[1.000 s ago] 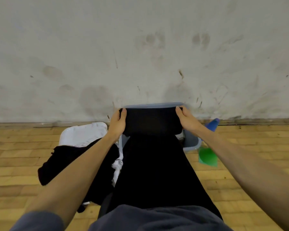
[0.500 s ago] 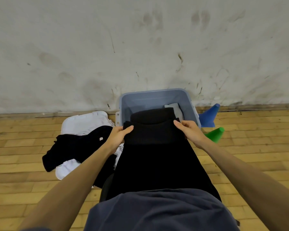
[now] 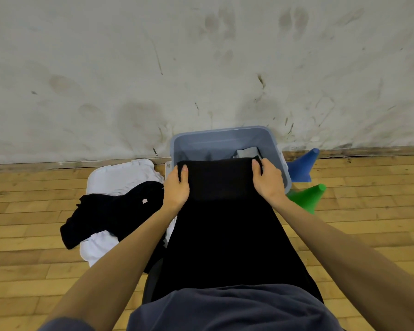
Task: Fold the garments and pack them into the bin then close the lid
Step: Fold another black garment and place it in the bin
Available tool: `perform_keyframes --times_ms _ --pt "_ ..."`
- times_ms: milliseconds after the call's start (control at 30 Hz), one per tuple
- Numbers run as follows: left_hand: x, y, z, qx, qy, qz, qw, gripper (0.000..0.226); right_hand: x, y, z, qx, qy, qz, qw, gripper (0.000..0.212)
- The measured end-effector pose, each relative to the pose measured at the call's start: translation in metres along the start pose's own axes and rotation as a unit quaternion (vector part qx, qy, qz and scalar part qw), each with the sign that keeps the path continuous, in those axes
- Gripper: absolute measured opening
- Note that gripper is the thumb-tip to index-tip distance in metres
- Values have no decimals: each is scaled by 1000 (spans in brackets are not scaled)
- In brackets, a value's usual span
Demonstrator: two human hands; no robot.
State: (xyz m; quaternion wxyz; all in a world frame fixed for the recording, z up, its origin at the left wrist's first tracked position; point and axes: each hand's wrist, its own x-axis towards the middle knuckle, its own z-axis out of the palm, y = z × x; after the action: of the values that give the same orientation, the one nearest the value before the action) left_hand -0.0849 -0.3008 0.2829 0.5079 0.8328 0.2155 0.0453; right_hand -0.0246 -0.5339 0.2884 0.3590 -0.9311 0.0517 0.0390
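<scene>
Over the open grey bin (image 3: 221,139) by the wall: black garment (image 3: 221,187) pinched at both far corners, left hand (image 3: 176,187) and right hand (image 3: 267,181), trailing back across the lap.

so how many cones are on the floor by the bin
2. A blue cone lies on the floor just right of the bin, against the wall's base. A green cone lies in front of it, nearer the person. Others could be hidden behind the bin or arms.
</scene>
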Motion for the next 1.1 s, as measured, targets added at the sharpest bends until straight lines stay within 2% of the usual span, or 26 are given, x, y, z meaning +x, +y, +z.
perform_keyframes --times_ms 100,167,267,333,400,500,567,667,733,833,967,1100 --pt "8 -14 -1 116 -4 -11 993 34 5 3 2 -73 -32 23 997 40" --pt "10 -24 -3 133 5 -23 991 28 8 6 1 -86 -25 34 995 37" --pt "22 -24 -5 61 8 -86 994 29 25 8 -1 -27 -61 66 996 43" --pt "44 -25 -1 12 -34 -178 983 43 43 5 0 48 -122 124 984 65" --pt "68 -31 6 -52 -118 -289 949 59 62 1 3 120 -213 231 942 86" --pt "97 -35 13 -139 -202 -379 892 65 91 -4 14 181 -294 294 891 84" --pt "111 -26 18 -164 -240 -383 877 59 107 -4 22 206 -332 298 871 78" --pt "134 -17 28 -183 -277 -355 874 46 123 -7 30 250 -339 311 852 40" --pt "148 -15 32 -227 -288 -330 870 34 134 -10 36 250 -329 324 851 36" --pt "160 -14 34 -250 -295 -330 861 33 146 -13 43 277 -305 323 852 39" --pt "171 -10 28 -263 -240 -291 888 32 151 -21 40 316 -246 297 867 11" --pt "167 -1 5 -262 -215 -239 910 31 148 -29 26 376 -218 243 867 10"
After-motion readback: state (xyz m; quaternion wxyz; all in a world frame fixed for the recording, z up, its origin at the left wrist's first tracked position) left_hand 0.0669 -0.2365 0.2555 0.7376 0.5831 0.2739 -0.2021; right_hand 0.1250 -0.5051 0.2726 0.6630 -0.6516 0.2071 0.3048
